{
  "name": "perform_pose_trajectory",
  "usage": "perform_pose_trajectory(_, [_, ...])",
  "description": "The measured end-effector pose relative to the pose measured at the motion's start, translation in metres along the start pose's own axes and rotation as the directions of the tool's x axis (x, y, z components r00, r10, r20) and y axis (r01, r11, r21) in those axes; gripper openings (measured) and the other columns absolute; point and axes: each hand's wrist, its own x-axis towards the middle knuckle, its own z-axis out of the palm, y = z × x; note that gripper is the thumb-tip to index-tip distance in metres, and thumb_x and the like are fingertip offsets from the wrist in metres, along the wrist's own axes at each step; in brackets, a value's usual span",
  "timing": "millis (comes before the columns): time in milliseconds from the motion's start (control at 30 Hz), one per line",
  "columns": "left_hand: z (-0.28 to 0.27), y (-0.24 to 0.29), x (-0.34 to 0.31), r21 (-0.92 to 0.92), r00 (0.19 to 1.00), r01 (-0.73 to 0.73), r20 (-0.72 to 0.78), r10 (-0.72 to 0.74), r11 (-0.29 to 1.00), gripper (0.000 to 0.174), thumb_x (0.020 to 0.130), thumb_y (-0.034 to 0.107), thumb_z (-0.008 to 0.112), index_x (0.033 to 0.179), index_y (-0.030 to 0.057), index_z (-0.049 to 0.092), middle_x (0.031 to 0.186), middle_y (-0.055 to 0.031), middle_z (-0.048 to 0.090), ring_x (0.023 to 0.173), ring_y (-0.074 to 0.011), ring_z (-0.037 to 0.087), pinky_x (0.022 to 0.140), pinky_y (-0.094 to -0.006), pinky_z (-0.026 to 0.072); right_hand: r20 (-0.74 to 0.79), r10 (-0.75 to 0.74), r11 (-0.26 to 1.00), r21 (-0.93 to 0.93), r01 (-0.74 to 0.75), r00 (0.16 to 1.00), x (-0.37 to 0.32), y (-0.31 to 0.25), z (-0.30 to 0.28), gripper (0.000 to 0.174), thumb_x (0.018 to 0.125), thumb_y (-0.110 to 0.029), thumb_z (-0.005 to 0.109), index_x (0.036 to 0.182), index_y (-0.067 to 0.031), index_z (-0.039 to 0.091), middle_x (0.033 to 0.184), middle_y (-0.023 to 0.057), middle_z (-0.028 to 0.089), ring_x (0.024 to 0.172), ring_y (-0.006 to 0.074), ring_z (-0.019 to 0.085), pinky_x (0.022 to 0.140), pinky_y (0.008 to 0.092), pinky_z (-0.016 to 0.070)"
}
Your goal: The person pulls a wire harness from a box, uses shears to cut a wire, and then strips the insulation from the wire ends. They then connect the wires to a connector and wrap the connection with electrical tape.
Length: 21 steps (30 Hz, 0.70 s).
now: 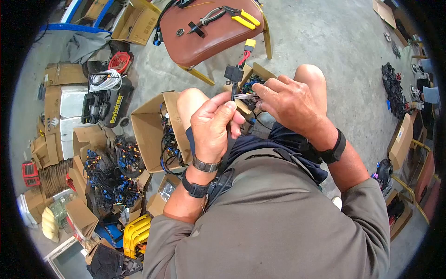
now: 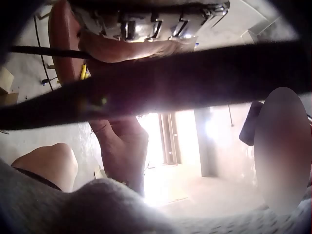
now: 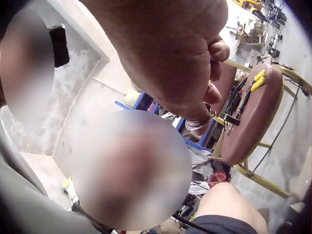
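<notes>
Two hands, one cable (image 1: 234,89) between them, one metal tool (image 1: 246,96).
Left hand (image 1: 211,124) pinches the cable by its near end, in front of the torso; long axis runs away from the person, far end leaning slightly right: one black block (image 1: 233,73), red wires (image 1: 244,57), one yellow plug (image 1: 250,43) pointing away. Right hand (image 1: 293,101) grips the tool, long axis crosswise, tips pointing left at the cable; contact can't be told. Beyond, on one brown seat (image 1: 197,49): one grey pliers (image 1: 211,17), one yellow-handled cutter (image 1: 242,17), one black band (image 1: 196,29), one small ring (image 1: 180,32).
</notes>
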Motion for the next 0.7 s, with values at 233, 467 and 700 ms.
perform_pose_trajectory(233, [0.0023, 0.0026, -0.0005, 0.062, 1.0, -0.025, -0.004, 0.025, 0.998, 0.027, 0.093, 0.007, 0.06, 0.116, -0.0075, 0.06, 0.07, -0.0123, 0.066, 0.046, -0.0127, 0.053, 0.041, -0.022, 0.0411, 0.003, -0.055, 0.994, -0.091, 0.055, 0.999, 0.0006, 0.0018, 0.0002, 0.018, 0.077, -0.014, 0.062, 0.094, -0.0078, 0.063, 0.074, 0.0028, 0.057, 0.073, 0.0211, 0.06, 0.06, 0.0338, 0.0521])
perform_pose_trajectory(467, [0.0025, 0.0001, -0.0001, 0.035, 1.0, 0.019, -0.015, -0.019, 0.999, 0.03, 0.092, 0.006, 0.059, 0.116, -0.0114, 0.058, 0.069, -0.0123, 0.067, 0.045, -0.0097, 0.053, 0.041, -0.0203, 0.0421, 0.07, -0.058, 0.993, -0.102, 0.065, 0.996, 0.0004, 0.0037, -0.0015, 0.01, 0.078, -0.013, 0.061, 0.086, -0.0067, 0.06, 0.074, 0.004, 0.058, 0.074, 0.0219, 0.061, 0.06, 0.0344, 0.0521])
perform_pose_trajectory(700, [-0.0013, -0.0037, 0.0029, 0.023, 0.998, 0.064, -0.024, -0.064, 0.998, 0.026, 0.093, 0.007, 0.06, 0.116, -0.0051, 0.06, 0.069, -0.0118, 0.065, 0.045, -0.0123, 0.052, 0.039, -0.0215, 0.0391, 0.18, -0.01, 0.999, -0.046, 0.019, 0.984, -0.0014, 0.003, 0.0047, 0.011, 0.078, -0.015, 0.065, 0.083, -0.0065, 0.06, 0.075, 0.0062, 0.06, 0.077, 0.0251, 0.063, 0.061, 0.0379, 0.0529])
